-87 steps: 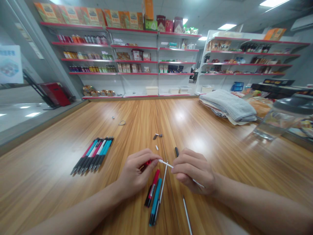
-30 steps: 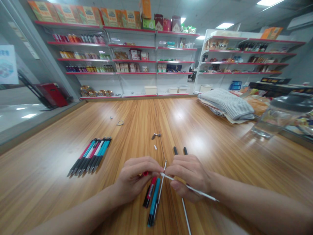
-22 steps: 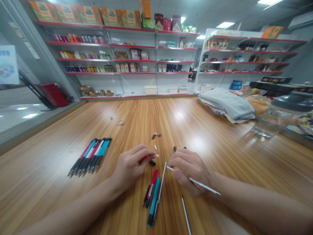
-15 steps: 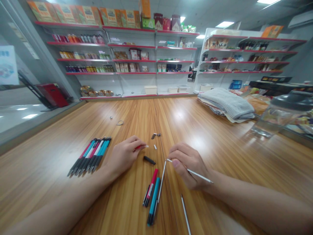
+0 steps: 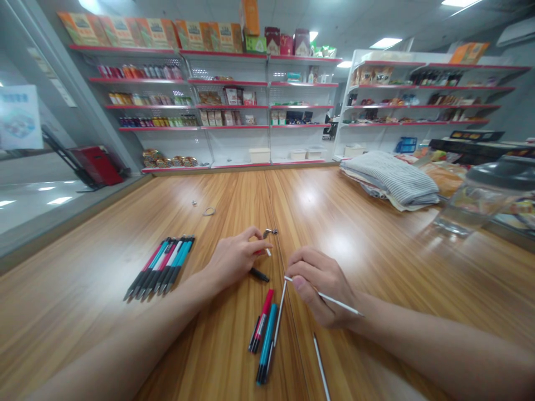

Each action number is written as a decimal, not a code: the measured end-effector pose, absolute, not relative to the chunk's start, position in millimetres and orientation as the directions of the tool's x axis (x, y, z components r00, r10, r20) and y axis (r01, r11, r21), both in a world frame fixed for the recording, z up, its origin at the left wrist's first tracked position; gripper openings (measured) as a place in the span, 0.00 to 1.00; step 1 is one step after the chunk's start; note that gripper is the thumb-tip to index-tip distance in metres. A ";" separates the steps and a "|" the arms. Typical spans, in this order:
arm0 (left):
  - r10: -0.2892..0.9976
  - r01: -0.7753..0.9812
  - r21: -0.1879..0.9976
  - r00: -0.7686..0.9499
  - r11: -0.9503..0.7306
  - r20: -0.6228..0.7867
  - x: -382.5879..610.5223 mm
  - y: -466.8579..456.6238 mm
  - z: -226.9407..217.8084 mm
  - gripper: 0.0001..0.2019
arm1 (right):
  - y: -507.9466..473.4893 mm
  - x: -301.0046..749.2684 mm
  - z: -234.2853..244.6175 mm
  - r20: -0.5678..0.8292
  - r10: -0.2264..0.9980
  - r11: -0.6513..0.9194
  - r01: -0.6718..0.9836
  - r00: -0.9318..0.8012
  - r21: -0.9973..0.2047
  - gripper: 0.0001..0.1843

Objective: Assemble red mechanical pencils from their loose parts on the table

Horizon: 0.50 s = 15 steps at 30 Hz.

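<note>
My left hand (image 5: 238, 255) is closed round a small red pen part (image 5: 258, 252), mostly hidden by the fingers. Its fingertips are right by a small white plug (image 5: 268, 252); whether they touch it I cannot tell. Under that hand lies a black pen grip (image 5: 259, 275), partly covered. Between thumb and fingers, my right hand (image 5: 320, 284) pinches a thin white pen refill (image 5: 340, 303), slanting down to the right. A red pen barrel (image 5: 264, 317) and a blue pen barrel (image 5: 266, 345) lie in front, beside another white refill (image 5: 280, 312). A further dark-tipped refill (image 5: 321, 365) rests nearer me.
Several pens (image 5: 161, 267) lie in a row at the left. Small metal pieces (image 5: 271, 232) sit beyond my hands, and a ring (image 5: 209, 211) lies farther off. Folded cloths (image 5: 388, 178) and a water bottle (image 5: 476, 195) occupy the right of the wooden table (image 5: 234, 189).
My left hand has moved right and slightly forward, bringing its fingertips to the small white plug. My right hand keeps its hold on the refill, nearly still. The view has shifted slightly.
</note>
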<state>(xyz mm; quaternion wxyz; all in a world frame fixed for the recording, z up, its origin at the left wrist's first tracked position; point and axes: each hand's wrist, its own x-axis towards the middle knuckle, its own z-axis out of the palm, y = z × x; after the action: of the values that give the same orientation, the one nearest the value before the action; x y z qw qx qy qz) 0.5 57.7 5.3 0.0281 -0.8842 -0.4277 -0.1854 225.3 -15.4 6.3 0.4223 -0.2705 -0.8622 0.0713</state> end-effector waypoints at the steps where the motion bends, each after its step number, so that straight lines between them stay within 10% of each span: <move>1: 0.745 0.769 0.083 0.578 -0.634 0.334 2.0 56.4 5.8 0.11 | -15.5 225.3 5.8 0.688 0.528 0.843 0.409 -0.498 -0.351 0.11; 15: 0.733 0.763 0.007 0.618 -0.646 0.283 -0.9 57.0 3.8 0.11 | -16.5 227.0 8.8 0.738 0.528 0.834 0.421 -0.419 -0.358 0.16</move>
<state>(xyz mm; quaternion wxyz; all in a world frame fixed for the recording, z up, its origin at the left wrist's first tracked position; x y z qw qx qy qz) -0.9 57.0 3.8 0.0573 -0.8976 -0.4169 -0.1313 227.0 -16.5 8.8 0.4590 -0.2824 -0.8403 0.0587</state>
